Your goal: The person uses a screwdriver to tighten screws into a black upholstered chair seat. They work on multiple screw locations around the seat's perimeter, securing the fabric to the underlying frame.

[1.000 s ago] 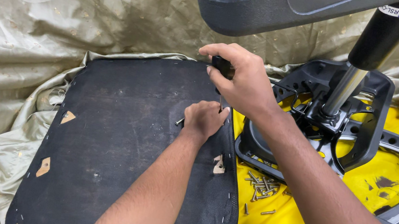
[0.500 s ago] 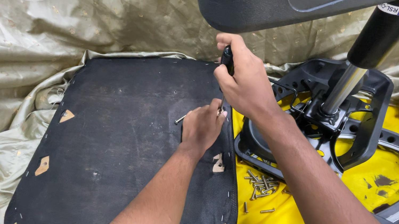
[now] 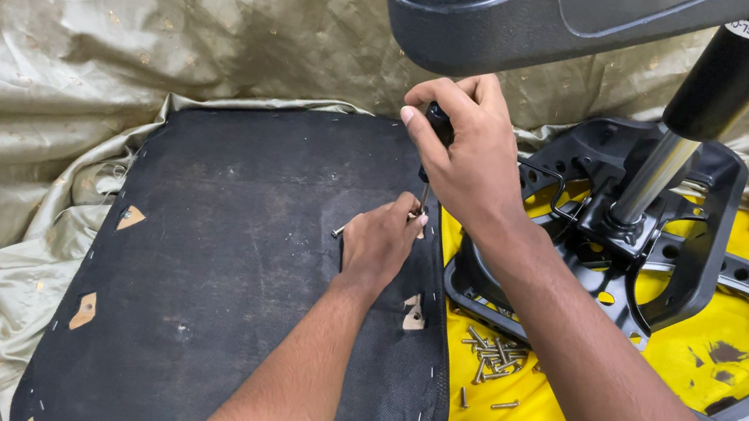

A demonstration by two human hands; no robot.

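A black fabric-covered seat panel (image 3: 233, 268) lies flat on the floor, its underside up. My right hand (image 3: 469, 160) grips the dark handle of a screwdriver (image 3: 432, 149) held upright, tip down at the panel's right edge. Just below it, my left hand (image 3: 379, 242) rests on the panel and pinches a screw (image 3: 340, 230) near the screwdriver's tip. The tip itself is hidden behind my left fingers.
A black metal chair mechanism with a chrome post (image 3: 648, 180) sits to the right on a yellow sheet (image 3: 669, 392). Several loose screws (image 3: 494, 347) lie on the sheet. A grey plastic chair part (image 3: 528, 18) hangs overhead. Crumpled beige cloth (image 3: 49, 34) covers the left.
My right hand has lifted and turned the screwdriver from lying low to upright. My left hand has shifted slightly right toward the panel's edge.
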